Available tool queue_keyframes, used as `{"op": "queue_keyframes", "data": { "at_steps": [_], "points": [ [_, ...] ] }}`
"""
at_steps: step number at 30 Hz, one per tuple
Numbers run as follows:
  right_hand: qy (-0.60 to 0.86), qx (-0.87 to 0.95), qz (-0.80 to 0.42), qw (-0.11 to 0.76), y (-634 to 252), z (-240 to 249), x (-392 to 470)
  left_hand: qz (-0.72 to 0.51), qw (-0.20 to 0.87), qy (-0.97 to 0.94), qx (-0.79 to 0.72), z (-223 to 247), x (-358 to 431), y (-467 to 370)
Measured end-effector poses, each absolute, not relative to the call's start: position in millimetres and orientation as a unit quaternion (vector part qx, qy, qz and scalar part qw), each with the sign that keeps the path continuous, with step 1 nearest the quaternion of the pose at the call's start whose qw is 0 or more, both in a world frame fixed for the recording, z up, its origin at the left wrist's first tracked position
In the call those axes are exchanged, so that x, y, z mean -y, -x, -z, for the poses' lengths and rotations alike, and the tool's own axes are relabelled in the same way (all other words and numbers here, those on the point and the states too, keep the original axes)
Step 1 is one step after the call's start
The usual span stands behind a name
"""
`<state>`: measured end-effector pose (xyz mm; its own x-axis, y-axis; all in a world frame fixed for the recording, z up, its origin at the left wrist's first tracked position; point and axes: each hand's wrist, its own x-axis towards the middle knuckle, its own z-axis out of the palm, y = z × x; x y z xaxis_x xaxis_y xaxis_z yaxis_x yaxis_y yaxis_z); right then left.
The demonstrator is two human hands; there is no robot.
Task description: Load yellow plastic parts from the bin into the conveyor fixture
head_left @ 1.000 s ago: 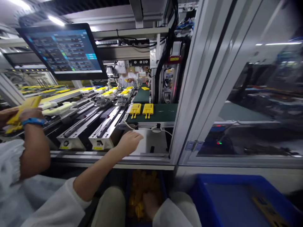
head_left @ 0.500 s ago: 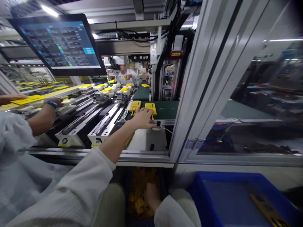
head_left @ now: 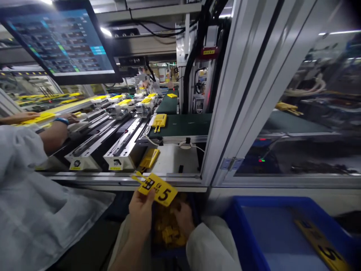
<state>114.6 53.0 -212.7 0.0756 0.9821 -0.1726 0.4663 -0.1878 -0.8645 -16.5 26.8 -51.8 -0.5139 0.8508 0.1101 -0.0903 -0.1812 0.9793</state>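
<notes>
My left hand (head_left: 142,210) grips a flat yellow power bank (head_left: 158,189) with short cables at one end and a black 5 printed on its face. It is held tilted above the front of a dark blue bin (head_left: 169,253) between my knees. Inside that bin lie many small yellow pieces (head_left: 169,234). My right hand (head_left: 184,218) is down in the bin with fingers curled; what they hold, if anything, is hidden. Another yellow power bank (head_left: 150,158) lies on the metal plate ahead, and one more power bank (head_left: 159,120) rests on the green belt (head_left: 186,124).
A co-worker's hands (head_left: 66,119) work at the left over the yellow parts. Linear rails (head_left: 124,139) run beside them. An aluminium post (head_left: 225,113) stands at right. Below it sits a blue tray (head_left: 245,226) with a yellow-brown strip (head_left: 321,241). A monitor (head_left: 62,41) hangs upper left.
My left hand has taken one of the two power banks from the belt and brought it down over the bin. My right hand stays in the bin.
</notes>
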Motion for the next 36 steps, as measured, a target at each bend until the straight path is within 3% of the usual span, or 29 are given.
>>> {"op": "queue_keyframes", "data": {
  "at_steps": [7,12,19,27,31,36],
  "points": [
    [0.512,0.319,-0.644,0.47,-115,205,-54,-0.515,0.437,-0.415,-0.61,122,2,63],
    [0.46,0.348,-0.615,0.538,-113,185,-45,-0.479,0.407,-0.468,-0.622,137,0,58],
    [0.462,0.56,-0.488,0.485,-118,174,-30,-0.445,0.487,-0.478,-0.579,139,3,48],
    [0.453,0.623,-0.407,0.492,-118,163,-29,-0.428,0.496,-0.501,-0.565,145,5,47],
    [0.457,0.592,-0.459,0.479,-116,169,-30,-0.431,0.507,-0.498,-0.556,149,6,45],
    [0.405,0.413,-0.674,0.459,-99,177,-21,-0.446,0.504,-0.491,-0.553,153,5,41]
  ]
}}
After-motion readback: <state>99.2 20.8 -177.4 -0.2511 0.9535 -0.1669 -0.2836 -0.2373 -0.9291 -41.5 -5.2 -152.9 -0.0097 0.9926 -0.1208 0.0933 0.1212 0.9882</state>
